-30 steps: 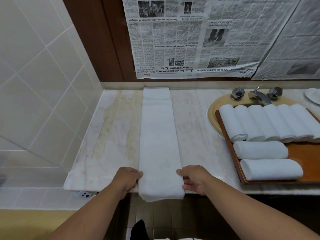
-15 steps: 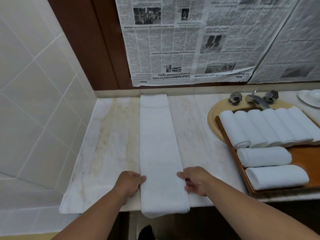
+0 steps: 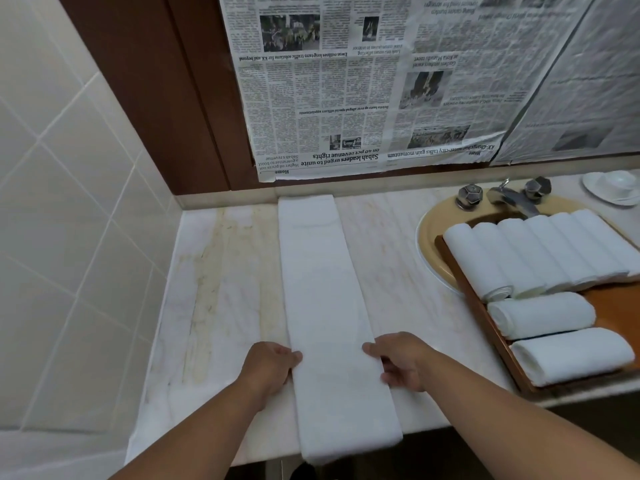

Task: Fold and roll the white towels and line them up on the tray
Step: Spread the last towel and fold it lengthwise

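Finds long folded towel (image 3: pixel 329 306) flat along counter (image 3: pixel 214 306), near end overhanging front edge; left hand (image 3: pixel 268 367) and right hand (image 3: pixel 403 363) pinching its sides, fingers curled together; rolled towels (image 3: pixel 540 251) on tray (image 3: pixel 616 313) beside

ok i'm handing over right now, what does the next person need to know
Left hand: grips the left edge of the folded towel, near the front of the counter.
Right hand: grips its right edge, opposite.
Folded towel: a long strip flat on the counter, near end hanging over the front edge.
Tray: over the sink, holding a back row of rolled towels plus two crosswise in front.
Done: this towel folded lengthwise.
Left: roll it up and set it on the tray.
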